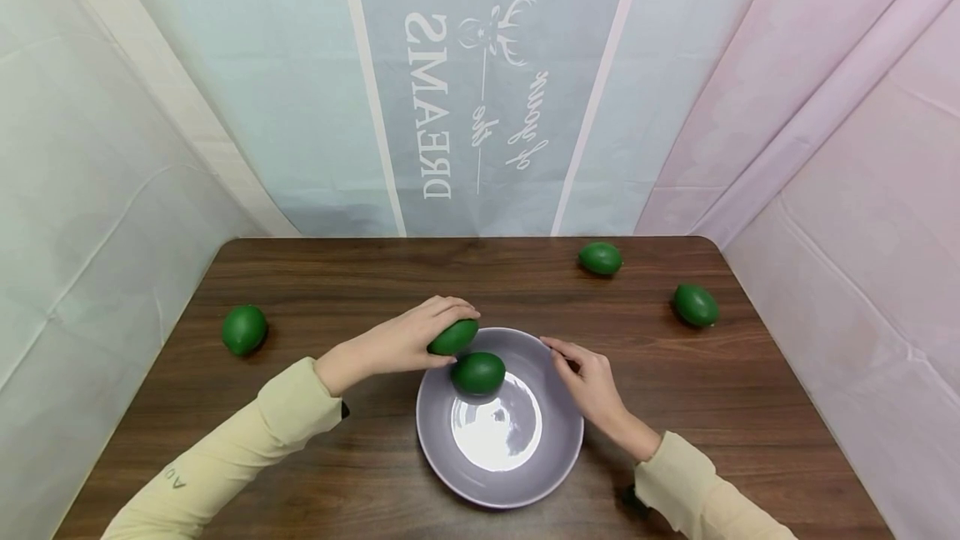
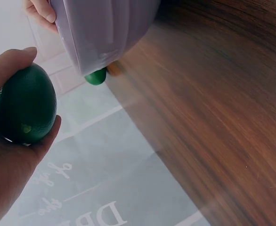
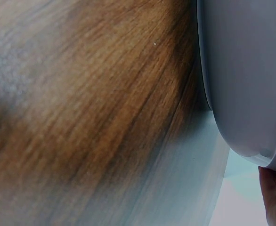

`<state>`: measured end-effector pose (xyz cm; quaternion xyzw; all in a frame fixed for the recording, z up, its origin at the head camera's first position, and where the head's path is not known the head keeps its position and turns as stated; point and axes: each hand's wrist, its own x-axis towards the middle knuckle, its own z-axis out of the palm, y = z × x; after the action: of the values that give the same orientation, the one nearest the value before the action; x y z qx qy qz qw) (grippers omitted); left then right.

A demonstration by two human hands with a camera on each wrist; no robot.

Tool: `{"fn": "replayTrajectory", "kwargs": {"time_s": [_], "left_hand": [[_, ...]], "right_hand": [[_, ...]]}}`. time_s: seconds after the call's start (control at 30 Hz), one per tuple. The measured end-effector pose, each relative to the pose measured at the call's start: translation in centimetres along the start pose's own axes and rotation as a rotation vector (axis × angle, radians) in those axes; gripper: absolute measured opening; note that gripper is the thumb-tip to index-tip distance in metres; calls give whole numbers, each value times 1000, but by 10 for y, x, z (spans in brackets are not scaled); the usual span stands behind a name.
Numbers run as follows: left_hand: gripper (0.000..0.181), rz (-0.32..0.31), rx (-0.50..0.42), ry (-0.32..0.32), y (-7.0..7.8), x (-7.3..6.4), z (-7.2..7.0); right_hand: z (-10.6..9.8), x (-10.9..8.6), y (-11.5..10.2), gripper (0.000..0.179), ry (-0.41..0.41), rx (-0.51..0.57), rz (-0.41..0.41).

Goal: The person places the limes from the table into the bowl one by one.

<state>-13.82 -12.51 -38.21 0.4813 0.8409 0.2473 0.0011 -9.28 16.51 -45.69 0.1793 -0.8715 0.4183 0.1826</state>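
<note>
One green fruit (image 1: 452, 338) sits gripped in the left hand (image 1: 405, 343).

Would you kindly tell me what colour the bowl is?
The bowl is a greyish purple, seen best in the head view.

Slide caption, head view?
Left hand grips one green fruit near a bowl holding a second fruit; right hand touches its rim.

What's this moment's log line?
left grip: holds green fruit | right grip: holds bowl rim | inside bowl: one green fruit | on table: three
</note>
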Motion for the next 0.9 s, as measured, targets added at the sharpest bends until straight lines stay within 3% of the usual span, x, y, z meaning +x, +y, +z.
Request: {"fn": "replayTrajectory", "kwargs": {"time_s": [0.9], "left_hand": [[55, 52, -38, -54, 16, 0, 7]], "right_hand": [[-1, 0, -2, 24, -5, 9, 10]]}}
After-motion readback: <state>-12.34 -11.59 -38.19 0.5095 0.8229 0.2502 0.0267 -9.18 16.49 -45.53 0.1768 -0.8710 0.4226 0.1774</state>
